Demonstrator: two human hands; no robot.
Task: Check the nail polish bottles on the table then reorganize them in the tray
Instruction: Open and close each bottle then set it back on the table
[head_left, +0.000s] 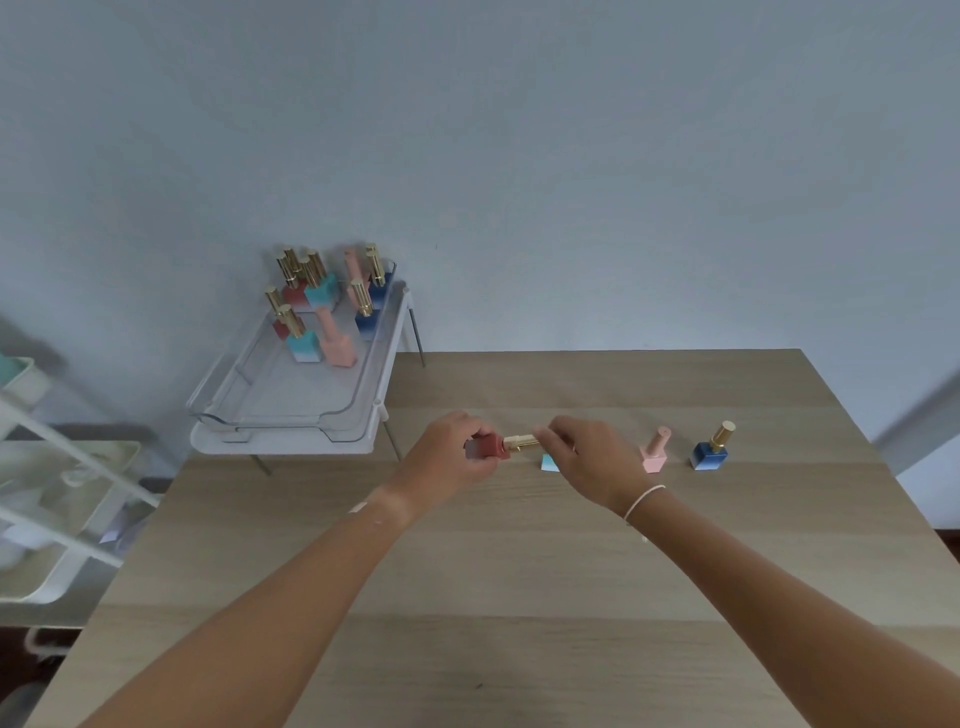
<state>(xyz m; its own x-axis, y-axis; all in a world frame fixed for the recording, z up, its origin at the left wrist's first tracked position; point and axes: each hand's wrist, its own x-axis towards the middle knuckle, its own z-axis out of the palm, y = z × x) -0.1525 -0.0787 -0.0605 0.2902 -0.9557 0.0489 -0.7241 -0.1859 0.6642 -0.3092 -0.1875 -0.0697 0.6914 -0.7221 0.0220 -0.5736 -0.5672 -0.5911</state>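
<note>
My left hand (451, 451) grips the square base of a red nail polish bottle (487, 448), held sideways above the wooden table (519, 597). My right hand (587, 457) pinches its gold cap (521, 442). A teal bottle (548, 462) stands mostly hidden behind my right hand. To the right stand a pink bottle (655, 453) and a blue bottle with a gold cap (711, 452). The clear tray (291, 415) at the left holds several red, teal, pink and blue bottles in its far half.
The tray rests on a white stand (374, 431) with thin metal legs beside the table's far left corner. A white shelving cart (57, 499) stands at the left. A pale wall lies behind.
</note>
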